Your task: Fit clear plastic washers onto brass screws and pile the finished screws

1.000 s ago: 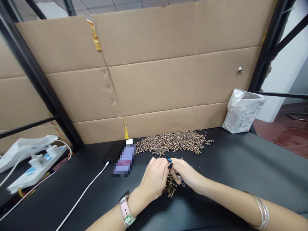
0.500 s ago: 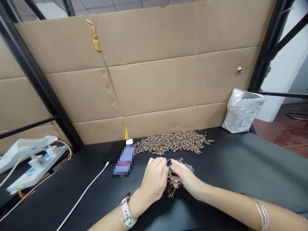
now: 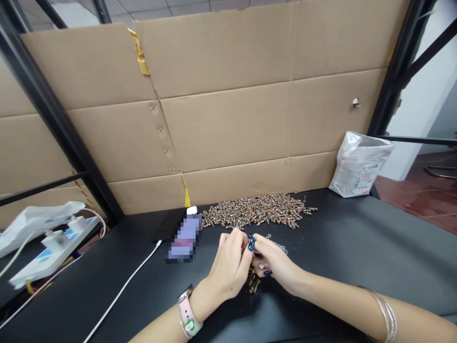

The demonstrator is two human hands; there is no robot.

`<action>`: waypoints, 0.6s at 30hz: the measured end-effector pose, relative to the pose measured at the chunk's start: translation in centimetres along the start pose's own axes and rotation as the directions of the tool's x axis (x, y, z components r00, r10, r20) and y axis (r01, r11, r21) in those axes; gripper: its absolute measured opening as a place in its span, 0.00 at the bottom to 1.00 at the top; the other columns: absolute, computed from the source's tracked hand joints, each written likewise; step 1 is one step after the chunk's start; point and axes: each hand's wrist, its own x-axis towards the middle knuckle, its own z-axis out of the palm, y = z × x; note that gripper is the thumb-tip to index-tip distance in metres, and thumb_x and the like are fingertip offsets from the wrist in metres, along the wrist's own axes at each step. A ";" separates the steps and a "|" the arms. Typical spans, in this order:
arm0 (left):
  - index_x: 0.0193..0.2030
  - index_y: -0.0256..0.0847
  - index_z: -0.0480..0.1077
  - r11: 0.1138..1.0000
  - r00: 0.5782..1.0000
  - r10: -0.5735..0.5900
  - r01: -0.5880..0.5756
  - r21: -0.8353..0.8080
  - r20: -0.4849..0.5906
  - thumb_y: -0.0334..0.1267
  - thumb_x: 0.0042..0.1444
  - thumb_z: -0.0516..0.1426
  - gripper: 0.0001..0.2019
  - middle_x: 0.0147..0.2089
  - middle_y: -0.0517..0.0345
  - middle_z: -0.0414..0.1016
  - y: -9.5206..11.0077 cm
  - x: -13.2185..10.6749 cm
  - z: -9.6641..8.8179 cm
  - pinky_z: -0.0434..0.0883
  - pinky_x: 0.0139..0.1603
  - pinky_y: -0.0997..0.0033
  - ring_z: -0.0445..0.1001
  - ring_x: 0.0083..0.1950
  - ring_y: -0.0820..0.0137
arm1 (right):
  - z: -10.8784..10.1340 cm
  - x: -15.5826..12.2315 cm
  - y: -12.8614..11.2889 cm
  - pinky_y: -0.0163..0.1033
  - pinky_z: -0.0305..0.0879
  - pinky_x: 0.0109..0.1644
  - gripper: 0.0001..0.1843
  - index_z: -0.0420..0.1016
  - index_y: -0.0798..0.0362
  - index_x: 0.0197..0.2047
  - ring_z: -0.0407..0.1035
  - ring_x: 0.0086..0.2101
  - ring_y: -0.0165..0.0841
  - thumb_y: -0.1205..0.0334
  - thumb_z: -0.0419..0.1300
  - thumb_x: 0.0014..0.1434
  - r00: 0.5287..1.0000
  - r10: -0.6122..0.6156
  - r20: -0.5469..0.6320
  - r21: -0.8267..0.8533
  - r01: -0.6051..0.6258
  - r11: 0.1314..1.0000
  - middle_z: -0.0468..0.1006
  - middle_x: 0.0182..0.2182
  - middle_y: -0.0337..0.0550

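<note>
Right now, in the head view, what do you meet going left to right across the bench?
white power strip, white cable, pixelated object, left hand, right hand, white plastic bag

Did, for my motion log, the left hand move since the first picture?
Yes, slightly: the left hand sits nearer the pile of screws, which has not moved.

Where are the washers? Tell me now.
In the head view, the washers lie on the black table, just beyond the right hand and near the screw pile.
</note>
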 end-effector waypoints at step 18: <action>0.22 0.40 0.53 0.974 0.974 -0.221 0.218 0.056 0.054 0.38 0.64 0.41 0.18 0.20 0.64 0.59 -2.0 0.7 -0.3 0.50 0.29 0.71 0.58 0.23 0.73 | -4.3 0.6 -3.0 0.33 0.52 0.29 0.04 0.60 0.52 0.28 0.56 0.25 0.28 0.68 0.52 0.53 0.933 -0.253 0.254 -0.851 0.340 0.400 0.63 0.24 0.34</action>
